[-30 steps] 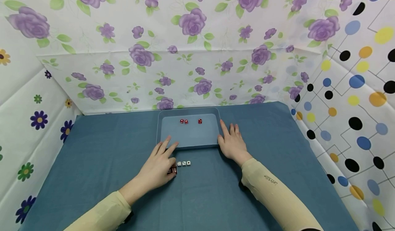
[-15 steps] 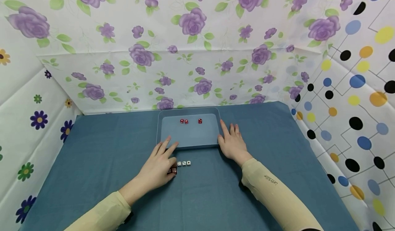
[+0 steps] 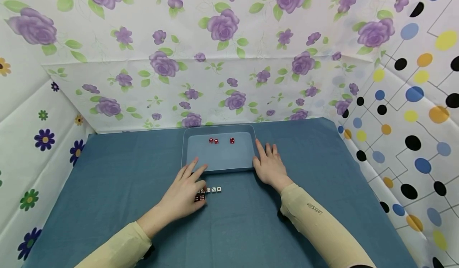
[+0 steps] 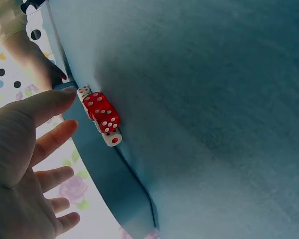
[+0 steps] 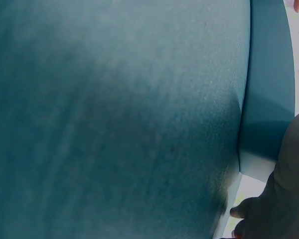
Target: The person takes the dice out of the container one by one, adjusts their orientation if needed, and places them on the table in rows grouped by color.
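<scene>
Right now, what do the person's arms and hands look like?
The left sleeve and right sleeve are pale yellow. Dark lettering marks the right one. Something black peeks out beneath each. The left hand and right hand wear no gloves.

A cloth-screened tabletop booth, its wider room out of view: blue cloth (image 3: 233, 228) spreads beneath a person's fingers (image 3: 260, 149), a rose-print sheet (image 3: 211, 81) rises beyond them, a daisy-print sheet (image 3: 21, 144) stands to their left and a dotted sheet (image 3: 426, 136) to their right.
</scene>
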Demonstrator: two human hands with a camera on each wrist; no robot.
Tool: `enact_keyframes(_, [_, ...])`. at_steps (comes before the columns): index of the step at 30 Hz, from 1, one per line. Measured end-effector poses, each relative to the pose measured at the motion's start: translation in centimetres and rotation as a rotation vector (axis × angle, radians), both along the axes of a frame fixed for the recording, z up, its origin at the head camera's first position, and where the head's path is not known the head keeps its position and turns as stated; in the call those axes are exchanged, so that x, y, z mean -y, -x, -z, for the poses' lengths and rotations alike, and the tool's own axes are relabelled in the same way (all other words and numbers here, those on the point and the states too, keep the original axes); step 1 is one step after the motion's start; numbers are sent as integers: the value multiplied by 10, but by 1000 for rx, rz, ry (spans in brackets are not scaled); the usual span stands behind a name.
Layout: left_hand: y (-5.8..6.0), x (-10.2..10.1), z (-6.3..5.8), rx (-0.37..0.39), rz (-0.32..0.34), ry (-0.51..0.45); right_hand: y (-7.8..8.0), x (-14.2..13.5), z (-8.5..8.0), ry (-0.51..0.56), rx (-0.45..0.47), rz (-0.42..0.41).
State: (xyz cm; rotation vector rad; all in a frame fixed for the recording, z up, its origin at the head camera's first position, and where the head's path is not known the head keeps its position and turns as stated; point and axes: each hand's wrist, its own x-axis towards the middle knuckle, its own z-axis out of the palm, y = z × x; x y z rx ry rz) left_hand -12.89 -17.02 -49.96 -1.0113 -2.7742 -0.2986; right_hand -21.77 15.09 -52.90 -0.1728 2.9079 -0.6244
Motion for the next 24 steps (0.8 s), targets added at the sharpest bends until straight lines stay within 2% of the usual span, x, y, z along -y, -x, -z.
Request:
enact_keyframes(10, [13, -2, -10, 43, -22, -97, 2, -1, 1, -15, -2, -11])
enact_keyframes(19, [37, -6, -21, 110, -76, -155, 2, -1, 2, -20, 3, -12])
enact_keyframes(24, [55, -12, -22, 106, -98, -162, 2, -1, 2, -23, 1, -11])
